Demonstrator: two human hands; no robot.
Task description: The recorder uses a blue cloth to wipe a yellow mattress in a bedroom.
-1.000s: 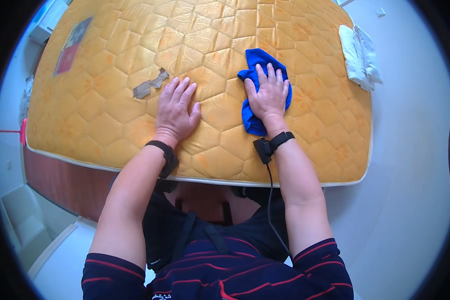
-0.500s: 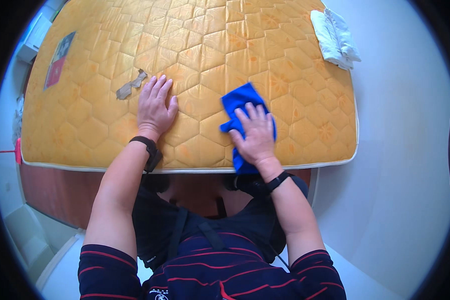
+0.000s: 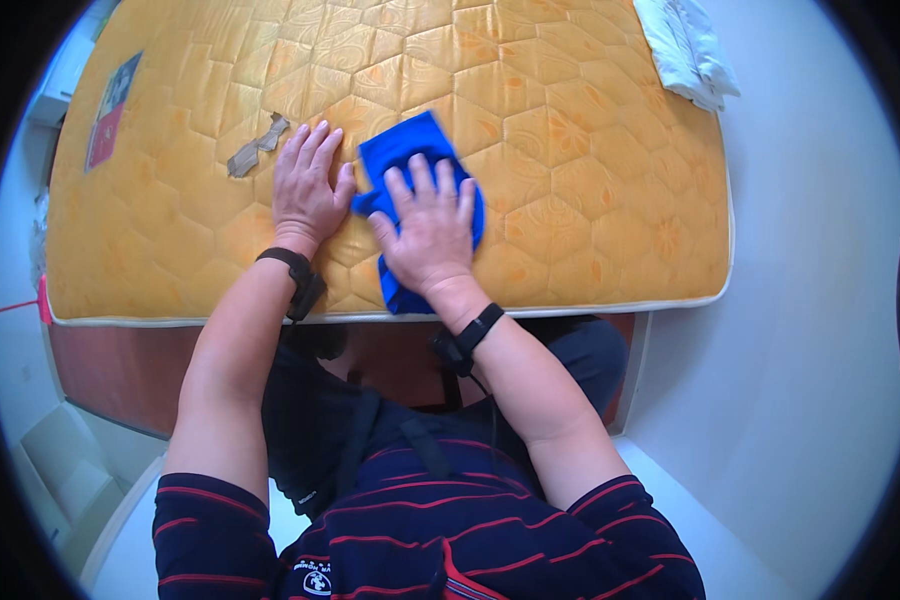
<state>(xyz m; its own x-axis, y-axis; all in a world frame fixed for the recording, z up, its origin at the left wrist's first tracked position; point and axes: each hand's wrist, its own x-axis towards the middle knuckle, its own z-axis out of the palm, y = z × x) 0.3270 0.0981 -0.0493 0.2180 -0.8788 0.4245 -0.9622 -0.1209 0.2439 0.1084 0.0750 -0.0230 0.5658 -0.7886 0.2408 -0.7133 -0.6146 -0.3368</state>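
A blue cloth (image 3: pixel 400 142) lies spread on a yellow quilted mattress (image 3: pixel 570 225). My right hand (image 3: pixel 432 228) presses flat on the cloth, fingers spread and pointing away from me. Just left of it, my left hand (image 3: pixel 308 195) rests palm down on the mattress with its fingers stretched out, close to the cloth's left corner. Beyond the left fingertips, a torn, irregular grey-brown patch (image 3: pixel 243 160) shows on the mattress surface. Part of the cloth is hidden under my right hand.
A folded white cloth (image 3: pixel 682 55) sits at the mattress's far right corner. A red and grey label (image 3: pixel 113 112) is on its left part. White piping (image 3: pixel 590 305) runs along the near edge, by my legs. A pale wall (image 3: pixel 820 220) rises on the right.
My right hand has slid left across the mattress with the blue cloth under it, and is now close to my left hand. The left hand stays in about the same place.
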